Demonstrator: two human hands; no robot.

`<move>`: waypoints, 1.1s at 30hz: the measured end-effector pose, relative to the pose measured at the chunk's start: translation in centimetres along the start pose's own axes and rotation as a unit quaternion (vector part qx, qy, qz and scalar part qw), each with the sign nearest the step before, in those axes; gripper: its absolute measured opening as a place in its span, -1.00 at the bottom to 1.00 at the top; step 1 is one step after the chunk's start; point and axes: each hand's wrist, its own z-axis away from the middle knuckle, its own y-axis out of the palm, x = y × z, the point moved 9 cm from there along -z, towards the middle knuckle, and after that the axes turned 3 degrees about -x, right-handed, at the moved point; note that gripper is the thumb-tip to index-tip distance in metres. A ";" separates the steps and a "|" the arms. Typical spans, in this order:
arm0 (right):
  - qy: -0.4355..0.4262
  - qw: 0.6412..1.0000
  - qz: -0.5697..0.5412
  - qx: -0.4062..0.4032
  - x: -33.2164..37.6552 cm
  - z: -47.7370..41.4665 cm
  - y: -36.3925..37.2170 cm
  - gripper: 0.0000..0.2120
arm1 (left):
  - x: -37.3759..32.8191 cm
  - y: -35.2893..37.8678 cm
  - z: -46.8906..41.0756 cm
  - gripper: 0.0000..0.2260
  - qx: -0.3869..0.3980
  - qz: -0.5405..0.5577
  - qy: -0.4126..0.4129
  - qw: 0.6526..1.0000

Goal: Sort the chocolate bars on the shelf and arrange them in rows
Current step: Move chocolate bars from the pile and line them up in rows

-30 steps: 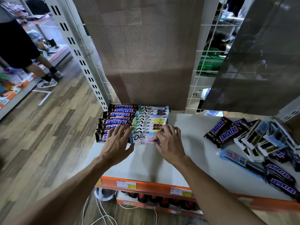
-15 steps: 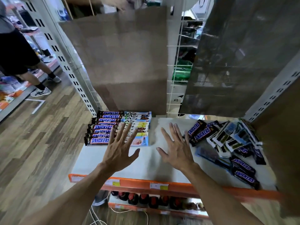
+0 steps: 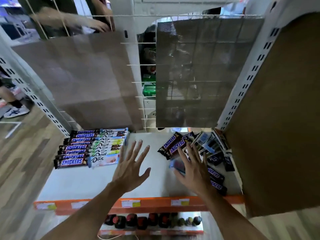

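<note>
Head view, the only one. White flat shelf board (image 3: 83,182) with an orange front strip (image 3: 155,203) carrying four pale price labels.

Sorted block at the shelf's left rear: two columns side by side, touching. Left column, brown-wrapped Snickers bars (image 3: 72,161) with blue lettering, eight counted, lying lengthwise and overlapping front to back. Right column, Dove bars (image 3: 103,160) in white, blue and green wrappers; about eight, the rear ones blurred, so the count is unsure. Frontmost Dove is pale blue and pink.

Unsorted heap (image 3: 204,153) at the shelf's right side, up against the brown cardboard side panel (image 3: 277,118). Two Snickers bars lie angled on its left edge, at least two more along the front right; several light-wrapped bars are tangled in the middle, too blurred to count.

Left hand (image 3: 129,172): open, five fingers fanned wide, palm down over bare shelf between block and heap, holding nothing. Whether it touches the board cannot be told.

Right hand (image 3: 192,170): also open, fingers spread, over the heap's near-left edge. A blurred light-blue bar (image 3: 176,165) lies just under its thumb side; contact cannot be told.

Below the shelf: a row of dark red-capped bottles (image 3: 142,220), roughly eight.
</note>
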 end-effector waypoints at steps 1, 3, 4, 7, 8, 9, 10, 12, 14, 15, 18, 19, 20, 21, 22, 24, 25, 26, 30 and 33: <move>0.007 1.000 0.000 0.001 -1.0 0.2 -0.3 -0.27 | -0.8 0.3 -0.5 -0.32 0.004 0.001 0.004 1.000; 0.018 1.000 -0.002 -0.002 -2.6 0.7 -0.8 -0.27 | -2.1 1.0 -1.3 -0.32 0.009 0.007 0.007 1.000; 0.022 1.000 -0.001 -0.001 -3.4 1.0 -1.0 -0.26 | -2.9 1.4 -1.8 -0.32 0.014 0.007 0.010 1.000; 0.026 1.000 0.012 0.006 -5.4 1.5 -1.3 -0.23 | -4.4 3.2 -3.0 -0.32 0.035 -0.003 0.018 0.999; 0.029 0.999 0.016 0.009 -5.8 1.5 -1.3 -0.24 | -4.6 3.8 -3.3 -0.31 0.043 -0.007 0.016 0.999; 0.032 0.999 0.016 0.013 -6.4 1.5 -1.3 -0.25 | -4.9 4.5 -3.7 -0.31 0.054 -0.010 0.016 0.998; 0.034 0.999 0.014 0.019 -6.7 1.6 -1.2 -0.25 | -5.2 5.2 -4.0 -0.31 0.062 -0.013 0.016 0.998; 0.032 0.999 0.011 0.024 -7.3 1.5 -0.7 -0.26 | -5.9 6.4 -4.9 -0.29 0.082 -0.015 0.020 0.996; 0.024 0.999 0.006 0.022 -7.6 1.2 -0.3 -0.27 | -6.3 7.7 -5.8 -0.28 0.095 -0.013 0.022 0.995; 0.020 1.000 0.004 0.018 -7.7 1.0 -0.2 -0.27 | -6.4 8.2 -6.2 -0.27 0.099 -0.011 0.019 0.995; 0.011 1.000 0.014 0.021 -7.9 0.5 0.5 -0.30 | -6.3 9.6 -7.2 -0.25 0.112 -0.009 0.006 0.994; 0.008 1.000 0.018 0.024 -7.9 0.3 0.8 -0.32 | -6.2 10.0 -7.5 -0.24 0.114 -0.008 0.004 0.993; 0.004 0.999 0.019 0.028 -7.8 0.3 1.1 -0.34 | -6.1 10.4 -7.7 -0.24 0.115 -0.005 0.003 0.993; -0.002 0.999 0.019 0.035 -7.6 0.2 1.4 -0.36 | -6.1 10.6 -8.1 -0.23 0.114 0.000 0.003 0.993; -0.012 0.999 0.020 0.039 -7.3 0.0 1.7 -0.39 | -6.0 10.7 -8.5 -0.23 0.112 0.007 0.001 0.994; -0.040 0.998 0.020 0.033 -6.3 -0.6 2.0 -0.44 | -5.8 11.0 -9.2 -0.25 0.117 0.017 -0.006 0.993; -0.052 0.998 0.015 0.026 -5.6 -1.0 2.1 -0.46 | -5.6 11.3 -9.5 -0.27 0.130 0.015 -0.011 0.991; -0.063 0.998 0.012 0.021 -4.9 -1.6 2.3 -0.48 | -5.3 11.7 -9.7 -0.29 0.139 0.010 -0.018 0.990; -0.097 0.994 0.018 0.048 -2.7 -3.9 4.0 -0.38 | -4.9 11.9 -10.0 -0.38 0.136 0.010 -0.023 0.990; -0.136 0.985 0.029 0.107 -0.7 -4.2 5.3 -0.34 | -4.3 11.8 -9.1 -0.37 0.154 0.003 -0.029 0.988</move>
